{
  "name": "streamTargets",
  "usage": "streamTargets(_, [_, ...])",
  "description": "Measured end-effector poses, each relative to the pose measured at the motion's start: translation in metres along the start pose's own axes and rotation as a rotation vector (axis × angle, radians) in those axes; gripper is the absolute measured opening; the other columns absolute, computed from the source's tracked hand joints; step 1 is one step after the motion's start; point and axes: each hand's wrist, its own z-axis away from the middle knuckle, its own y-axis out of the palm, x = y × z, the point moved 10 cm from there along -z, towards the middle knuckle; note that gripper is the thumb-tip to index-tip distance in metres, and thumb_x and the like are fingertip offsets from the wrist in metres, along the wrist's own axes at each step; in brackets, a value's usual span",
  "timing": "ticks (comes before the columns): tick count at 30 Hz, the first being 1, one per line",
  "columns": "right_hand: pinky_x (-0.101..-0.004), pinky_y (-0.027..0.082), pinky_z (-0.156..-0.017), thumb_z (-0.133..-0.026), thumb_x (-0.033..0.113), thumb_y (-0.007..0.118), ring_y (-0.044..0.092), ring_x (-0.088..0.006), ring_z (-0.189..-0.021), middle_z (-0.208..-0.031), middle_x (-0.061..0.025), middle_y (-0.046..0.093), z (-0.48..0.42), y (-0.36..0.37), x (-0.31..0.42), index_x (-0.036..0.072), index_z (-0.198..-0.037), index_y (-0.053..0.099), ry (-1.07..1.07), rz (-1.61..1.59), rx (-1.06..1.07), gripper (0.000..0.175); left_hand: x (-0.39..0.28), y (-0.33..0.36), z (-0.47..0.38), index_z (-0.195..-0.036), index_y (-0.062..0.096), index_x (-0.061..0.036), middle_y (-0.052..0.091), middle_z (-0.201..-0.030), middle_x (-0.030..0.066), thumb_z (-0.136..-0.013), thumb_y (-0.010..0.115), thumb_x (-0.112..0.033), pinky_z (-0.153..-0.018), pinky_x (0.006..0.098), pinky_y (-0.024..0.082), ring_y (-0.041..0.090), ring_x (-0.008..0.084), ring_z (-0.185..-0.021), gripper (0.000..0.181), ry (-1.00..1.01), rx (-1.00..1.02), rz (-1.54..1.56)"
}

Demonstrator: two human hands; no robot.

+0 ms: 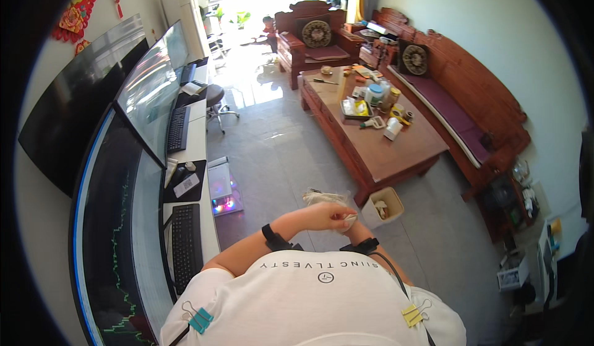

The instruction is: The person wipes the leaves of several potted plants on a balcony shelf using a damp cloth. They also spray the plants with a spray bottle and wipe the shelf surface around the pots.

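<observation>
In front of my chest, my left hand (327,217) reaches across to the right. Its thumb and fingers pinch the near end of a cream-coloured bundle (322,198) with clear, crumpled plastic film around it. The bundle has a dark patch at its far left end. From the right, my right forearm (359,232) meets the bundle just below my left fingertips. The bundle and my left hand hide my right hand, so I cannot tell whether it grips the bundle or is inside it. Both wrists wear black straps.
Left, a white desk (197,130) carries monitors, keyboards (186,244) and a phone (186,186). A lit computer case (226,193) stands beside it. Ahead right are a cluttered wooden coffee table (352,153), a bin (394,202) and a wooden sofa (482,100). A person (270,32) is far ahead.
</observation>
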Motion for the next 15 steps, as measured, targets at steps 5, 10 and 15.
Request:
streamTargets(5, [-0.0336,0.048,-0.091,-0.092,0.022,0.052,0.056,-0.021,-0.107,-0.116,-0.0029,0.057,-0.123,-0.044,0.01,0.013,-0.125,0.05,-0.077,-0.122,0.093,0.034,0.066,-0.167,-0.027,-0.133,0.047,-0.006,0.056,-0.122,0.0072,-0.095,0.051,-0.015,-0.1,0.0314,0.039,0.052,0.0181,-0.114,0.039,0.042,-0.536,0.713])
streamTargets(10, [-0.032,0.047,-0.094,-0.095,0.024,0.048,0.052,-0.0162,-0.111,-0.125,-0.0029,0.05,-0.246,-0.056,-0.01,0.013,-0.128,0.045,0.29,-0.966,0.105,0.035,0.153,-0.248,-0.06,-0.135,0.037,0.0039,0.043,-0.138,0.0154,-0.097,0.045,-0.018,-0.108,0.0351,0.034,0.041,0.0235,-0.129,0.045,0.228,-0.639,1.619])
streamTargets(15, [-0.031,0.05,-0.088,-0.096,0.024,0.048,0.056,-0.0133,-0.103,-0.114,-0.0011,0.056,-0.385,-0.074,-0.045,0.011,-0.116,0.051,0.229,-1.169,0.093,0.025,0.25,-0.344,-0.103,-0.135,0.036,0.0051,0.044,-0.137,0.0157,-0.096,0.045,-0.017,-0.107,0.0359,0.036,0.043,0.0241,-0.127,0.046,0.205,-0.669,1.778])
